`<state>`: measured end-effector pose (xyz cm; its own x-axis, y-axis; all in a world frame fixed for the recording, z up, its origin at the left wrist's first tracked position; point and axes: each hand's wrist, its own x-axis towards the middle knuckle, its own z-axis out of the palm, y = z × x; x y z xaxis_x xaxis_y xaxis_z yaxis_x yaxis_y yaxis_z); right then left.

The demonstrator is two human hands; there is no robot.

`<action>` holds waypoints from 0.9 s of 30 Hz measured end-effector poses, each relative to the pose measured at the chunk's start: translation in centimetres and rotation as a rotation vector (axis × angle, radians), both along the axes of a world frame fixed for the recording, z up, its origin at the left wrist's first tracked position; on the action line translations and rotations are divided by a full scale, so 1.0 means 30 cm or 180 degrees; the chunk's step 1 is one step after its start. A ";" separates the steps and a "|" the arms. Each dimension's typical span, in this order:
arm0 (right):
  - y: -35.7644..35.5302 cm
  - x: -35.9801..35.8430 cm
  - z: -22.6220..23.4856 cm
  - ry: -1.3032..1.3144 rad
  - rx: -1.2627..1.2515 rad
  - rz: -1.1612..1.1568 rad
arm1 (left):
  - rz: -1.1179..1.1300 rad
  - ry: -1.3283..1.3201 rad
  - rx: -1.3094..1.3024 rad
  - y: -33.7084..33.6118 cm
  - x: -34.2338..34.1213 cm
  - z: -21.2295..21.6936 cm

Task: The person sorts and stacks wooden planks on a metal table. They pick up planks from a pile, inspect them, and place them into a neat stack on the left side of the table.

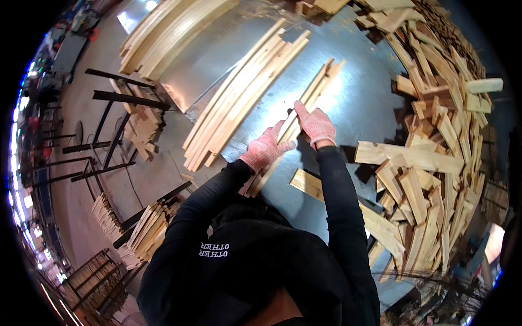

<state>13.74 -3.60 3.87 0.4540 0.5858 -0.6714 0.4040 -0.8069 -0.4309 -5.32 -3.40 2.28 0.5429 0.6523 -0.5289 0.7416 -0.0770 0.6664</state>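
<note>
Both my hands wear pinkish-white knit gloves. My left hand (265, 148) is on a narrow bundle of wooden strips (322, 87), its thumb across them and its fingers along their left side. Farther up the same bundle, my right hand (315, 125) grips from the right, its fingertips reaching over the top. The strips lie slanted on a shiny metal table (359, 100), and their near ends pass below my left hand. Just left of the bundle is a wider row of longer wooden strips (244, 100), placed side by side with uneven ends.
A large jumbled heap of short wood offcuts (429, 152) covers the table's right side. One board (307, 183) lies near my right forearm. Long planks (168, 35) are stacked at the far left. Black metal racks (111, 117) and stacked wood (149, 231) stand left of the table.
</note>
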 end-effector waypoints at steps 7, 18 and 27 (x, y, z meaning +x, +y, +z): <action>-0.030 -0.107 -0.048 -0.0101 0.0574 -0.0272 | -0.0135 -0.0539 0.1124 0.105 -0.354 0.205; 0.144 -0.307 -0.120 -0.0722 0.0884 -0.0617 | -0.0114 0.1486 0.4370 1.432 -0.673 0.353; -0.299 0.264 0.284 -0.5106 -0.0376 -0.1991 | -0.0044 0.0875 0.3117 1.886 -0.712 0.032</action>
